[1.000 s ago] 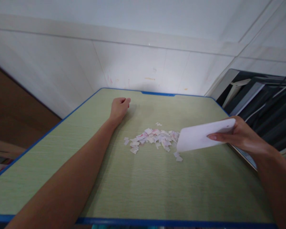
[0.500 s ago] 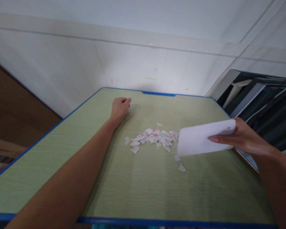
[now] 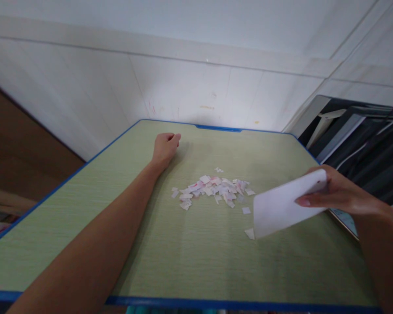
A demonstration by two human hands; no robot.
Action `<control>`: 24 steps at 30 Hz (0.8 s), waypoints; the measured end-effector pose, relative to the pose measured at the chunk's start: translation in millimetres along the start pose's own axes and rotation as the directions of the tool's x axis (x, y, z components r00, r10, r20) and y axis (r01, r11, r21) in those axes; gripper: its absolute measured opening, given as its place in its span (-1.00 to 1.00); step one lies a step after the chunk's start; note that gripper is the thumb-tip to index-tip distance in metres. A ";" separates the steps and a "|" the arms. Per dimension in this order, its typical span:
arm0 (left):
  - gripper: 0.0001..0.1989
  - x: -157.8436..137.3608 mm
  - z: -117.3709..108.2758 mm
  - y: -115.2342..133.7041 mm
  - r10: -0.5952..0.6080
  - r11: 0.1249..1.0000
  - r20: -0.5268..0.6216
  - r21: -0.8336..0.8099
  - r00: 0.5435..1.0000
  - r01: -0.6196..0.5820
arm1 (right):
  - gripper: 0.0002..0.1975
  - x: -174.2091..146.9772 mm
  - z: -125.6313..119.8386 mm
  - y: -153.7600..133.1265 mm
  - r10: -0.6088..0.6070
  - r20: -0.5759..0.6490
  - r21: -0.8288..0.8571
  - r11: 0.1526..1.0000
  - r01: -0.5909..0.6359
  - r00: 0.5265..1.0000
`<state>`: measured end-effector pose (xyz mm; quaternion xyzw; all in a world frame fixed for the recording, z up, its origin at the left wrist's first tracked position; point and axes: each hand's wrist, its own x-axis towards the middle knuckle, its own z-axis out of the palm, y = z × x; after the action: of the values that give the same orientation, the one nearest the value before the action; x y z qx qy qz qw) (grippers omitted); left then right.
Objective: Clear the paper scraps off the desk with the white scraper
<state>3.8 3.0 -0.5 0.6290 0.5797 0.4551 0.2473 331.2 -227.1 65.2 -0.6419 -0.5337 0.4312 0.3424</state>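
Paper scraps (image 3: 212, 187) lie heaped on the green table (image 3: 183, 253) while the right hand (image 3: 339, 192) clamps a white card (image 3: 281, 205) by one end, apparently leaving its opposite edge free beside a stray scrap (image 3: 249, 233), and the left hand (image 3: 165, 147) rests beyond, fingers curled together, seemingly empty.

Right hand (image 3: 342, 192) holds white card (image 3: 280, 205) beside paper scraps (image 3: 212, 188); left hand (image 3: 164, 148) curled.

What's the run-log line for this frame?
left hand: curled | right hand: holding white card | paper scraps: heaped on table, strays by card
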 end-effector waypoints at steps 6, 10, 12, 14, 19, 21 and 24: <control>-0.68 -1.3 0.3 0.3 0.011 1.000 -0.006 -0.028 1.000 -0.011 | -0.77 0.3 2.8 -1.8 -0.030 0.025 0.073 0.997 0.028 0.999; -0.68 -0.8 0.9 -0.2 0.016 1.000 -0.004 -0.017 1.000 -0.016 | -0.77 1.0 4.4 -4.3 -0.027 0.035 0.078 0.997 0.024 0.999; -0.67 -0.7 1.1 -0.1 0.013 1.000 -0.004 -0.016 1.000 -0.013 | -0.76 1.2 4.4 -4.6 -0.020 0.025 0.072 0.997 0.018 0.999; -0.67 -0.9 1.4 0.2 0.012 1.000 -0.004 -0.017 1.000 -0.012 | -0.76 1.5 4.5 -4.3 -0.023 0.015 0.076 0.997 0.022 1.000; -0.67 -1.8 2.0 1.5 0.008 1.000 -0.005 -0.019 1.000 -0.008 | -0.78 1.8 4.0 -2.1 -0.034 0.046 0.073 0.997 0.030 0.998; -0.68 -1.6 2.3 1.5 0.001 1.000 -0.004 -0.012 1.000 -0.001 | -0.78 1.8 3.5 -1.4 -0.023 0.042 0.051 0.998 0.021 0.999; -0.68 -0.3 2.8 0.7 -0.001 1.000 -0.004 0.005 1.000 0.001 | -0.76 1.8 3.4 -1.0 -0.003 0.028 0.014 1.000 0.003 1.000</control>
<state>6.5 3.2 -1.3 0.6285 0.5815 0.4548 0.2449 327.8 -225.2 64.4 -0.6326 -0.5364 0.4433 0.3401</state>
